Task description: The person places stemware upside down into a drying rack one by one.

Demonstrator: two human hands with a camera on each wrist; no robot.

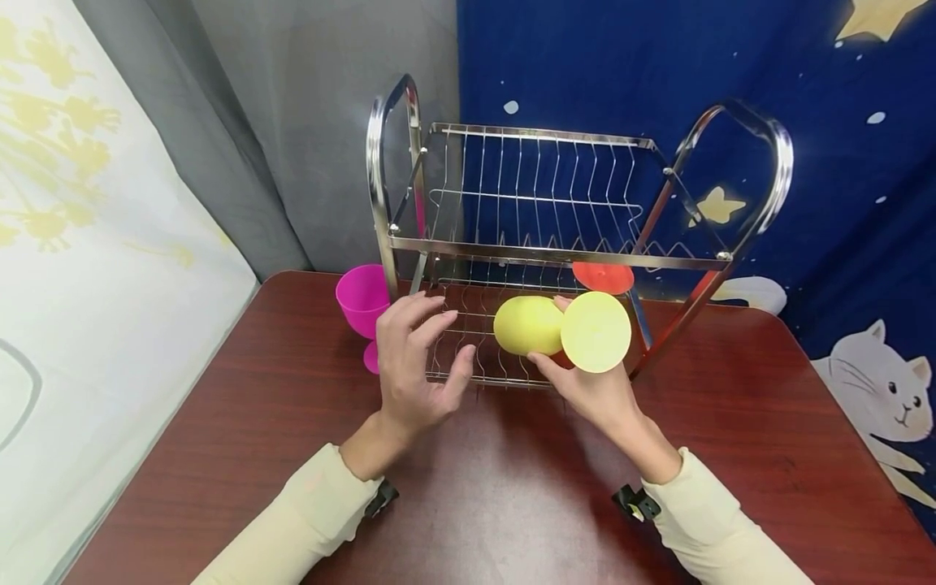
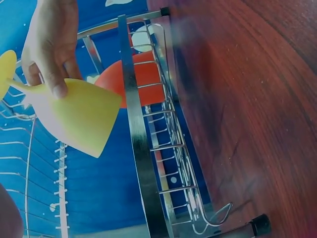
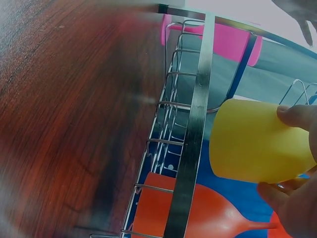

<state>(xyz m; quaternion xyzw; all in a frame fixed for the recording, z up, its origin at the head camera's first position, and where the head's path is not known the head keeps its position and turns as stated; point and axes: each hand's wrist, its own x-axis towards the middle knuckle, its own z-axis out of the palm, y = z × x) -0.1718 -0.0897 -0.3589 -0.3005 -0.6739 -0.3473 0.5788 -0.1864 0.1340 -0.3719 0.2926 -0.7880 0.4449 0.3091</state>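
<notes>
My right hand (image 1: pixel 595 394) grips a yellow plastic goblet (image 1: pixel 530 325) with thumb and fingers around its bowl near the stem. The goblet is held upside down and tilted, its round foot toward the head camera, over the lower shelf of a chrome dish rack (image 1: pixel 559 256). My left hand (image 1: pixel 415 361) holds nothing, its fingers spread and bent near the rack's left front side. In the right wrist view an orange-red goblet (image 3: pixel 213 206) stands inverted on the lower shelf, at the rack's right end.
A pink goblet (image 1: pixel 363 299) stands upright on the dark red wooden table (image 1: pixel 468 504), just left of the rack. The rack's upper wire shelf (image 1: pixel 541 175) and curved side handles (image 1: pixel 778 162) rise behind the hands. Grey and blue curtains (image 1: pixel 643 65) hang close behind.
</notes>
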